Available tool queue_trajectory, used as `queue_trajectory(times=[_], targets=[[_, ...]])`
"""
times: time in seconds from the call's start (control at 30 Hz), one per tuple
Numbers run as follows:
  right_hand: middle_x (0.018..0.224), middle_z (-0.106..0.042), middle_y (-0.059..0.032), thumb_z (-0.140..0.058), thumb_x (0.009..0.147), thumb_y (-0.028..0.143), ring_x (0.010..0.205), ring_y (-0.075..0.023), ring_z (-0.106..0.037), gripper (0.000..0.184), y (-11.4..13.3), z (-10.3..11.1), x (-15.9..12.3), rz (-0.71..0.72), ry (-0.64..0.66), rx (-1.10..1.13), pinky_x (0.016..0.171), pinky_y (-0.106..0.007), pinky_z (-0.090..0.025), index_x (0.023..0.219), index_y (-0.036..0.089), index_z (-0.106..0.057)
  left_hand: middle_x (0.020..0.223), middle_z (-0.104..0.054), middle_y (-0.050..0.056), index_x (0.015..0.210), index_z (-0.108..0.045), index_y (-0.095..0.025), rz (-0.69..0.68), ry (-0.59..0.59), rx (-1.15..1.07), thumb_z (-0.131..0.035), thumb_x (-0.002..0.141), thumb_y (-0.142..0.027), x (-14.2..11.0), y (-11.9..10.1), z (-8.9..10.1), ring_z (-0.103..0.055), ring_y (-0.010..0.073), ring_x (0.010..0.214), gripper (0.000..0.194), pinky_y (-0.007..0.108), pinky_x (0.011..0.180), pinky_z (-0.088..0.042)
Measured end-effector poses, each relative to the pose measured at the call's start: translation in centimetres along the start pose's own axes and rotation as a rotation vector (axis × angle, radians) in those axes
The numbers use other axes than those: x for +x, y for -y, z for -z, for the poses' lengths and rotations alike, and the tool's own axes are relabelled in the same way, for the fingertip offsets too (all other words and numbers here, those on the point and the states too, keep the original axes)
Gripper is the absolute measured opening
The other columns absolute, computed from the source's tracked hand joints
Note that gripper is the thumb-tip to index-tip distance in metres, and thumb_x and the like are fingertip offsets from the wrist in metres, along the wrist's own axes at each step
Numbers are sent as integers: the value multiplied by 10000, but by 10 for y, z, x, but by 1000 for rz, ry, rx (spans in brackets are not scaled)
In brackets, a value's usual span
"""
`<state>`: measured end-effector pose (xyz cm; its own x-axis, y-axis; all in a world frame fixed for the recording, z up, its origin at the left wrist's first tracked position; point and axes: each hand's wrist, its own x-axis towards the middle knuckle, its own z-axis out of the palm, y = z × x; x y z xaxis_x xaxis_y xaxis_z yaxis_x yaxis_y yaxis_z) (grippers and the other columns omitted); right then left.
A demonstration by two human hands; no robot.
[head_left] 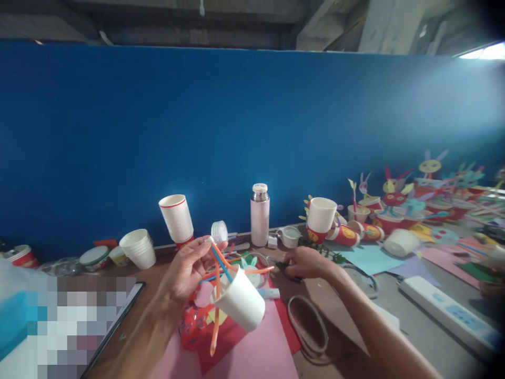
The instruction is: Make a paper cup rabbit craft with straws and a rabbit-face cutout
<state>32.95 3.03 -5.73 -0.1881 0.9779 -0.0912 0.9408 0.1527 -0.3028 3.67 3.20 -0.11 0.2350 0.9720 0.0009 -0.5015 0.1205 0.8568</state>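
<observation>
My left hand (188, 268) is raised over the table, fingers pinched on orange and blue paper strips (219, 263) that stick out of a white paper cup (240, 304). The cup hangs tilted above pink paper (252, 352) and red paper (221, 345). My right hand (306, 262) rests on the table to the right, fingers curled over dark scissors (284, 267), next to a white glue stick (270, 293).
A stack of white cups (177, 218), loose cups (139, 247), a pink flask (260, 215) and several decorated paper-cup figures (394, 210) stand along the blue wall (236, 131). Tape rings (307, 326) and a white power strip (445, 310) lie to the right. A tablet (118, 310) is at left.
</observation>
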Motion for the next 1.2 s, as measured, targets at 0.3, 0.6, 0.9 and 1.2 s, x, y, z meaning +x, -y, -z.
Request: queue_trajectory(times=[0.3, 0.6, 0.9, 1.2], targets=[[676, -534, 2, -566, 743, 353, 564, -103, -502, 272, -2, 43, -29, 218, 133, 923, 508, -222, -397, 929, 155, -565, 825, -701, 86, 857, -621, -121, -41, 43, 95, -638, 711, -132, -4, -9, 3, -665, 209, 783, 147, 257, 653, -547], [815, -529, -37, -569, 674, 593, 695, -139, -478, 582, 41, 44, -42, 573, 313, 1032, 628, -268, -399, 1057, 158, -515, 817, -708, 78, 803, -602, -150, -13, 64, 108, -685, 668, -159, -6, -11, 3, -668, 200, 629, 159, 314, 594, -550], [779, -522, -13, -593, 710, 502, 652, -104, -443, 518, 66, 21, -32, 586, 366, 1001, 580, -219, -377, 1094, 160, -532, 833, -714, 94, 796, -633, -129, -9, 110, 67, -678, 676, -163, -7, -9, 0, -661, 229, 810, 133, 292, 711, -522], [790, -528, -12, -625, 711, 346, 665, -100, -460, 397, 80, 5, -26, 540, 291, 1122, 585, -214, -387, 1050, 158, -542, 857, -713, 94, 732, -632, -120, -39, 108, 43, -689, 662, -175, -6, -3, -5, -656, 224, 819, 105, 285, 725, -515]])
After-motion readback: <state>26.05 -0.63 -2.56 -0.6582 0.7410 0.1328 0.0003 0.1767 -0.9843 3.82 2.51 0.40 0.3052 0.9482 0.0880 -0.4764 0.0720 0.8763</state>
